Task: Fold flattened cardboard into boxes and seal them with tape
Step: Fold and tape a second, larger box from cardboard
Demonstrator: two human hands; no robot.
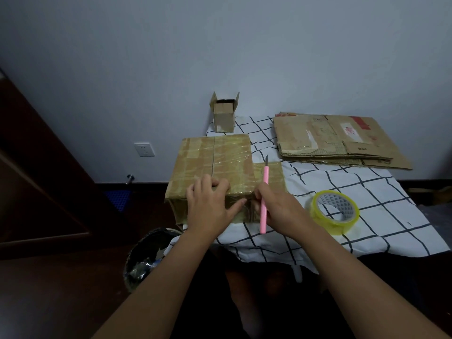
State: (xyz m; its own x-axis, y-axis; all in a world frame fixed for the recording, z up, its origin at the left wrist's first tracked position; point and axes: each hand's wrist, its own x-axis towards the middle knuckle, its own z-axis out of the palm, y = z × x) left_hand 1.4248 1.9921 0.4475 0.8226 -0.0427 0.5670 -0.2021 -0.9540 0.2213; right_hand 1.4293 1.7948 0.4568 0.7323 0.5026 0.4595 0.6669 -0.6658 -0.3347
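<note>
Two bare forearms reach in from the near edge toward a counter draped in a white cloth with a black grid. On the counter's left edge sits a taped cardboard box, its top flaps closed and glossy with clear tape. Left hand lies on the box's near top edge, fingers bent over it and thumb on the front face. Right hand is closed around a pink knife, blade pointing up beside the box's right near corner. A roll of yellow tape rests near the right hand. Flattened cardboard is stacked at the far right corner; a small open box stands at the far left corner. Beside the counter, a waste bin sits on the floor.
</note>
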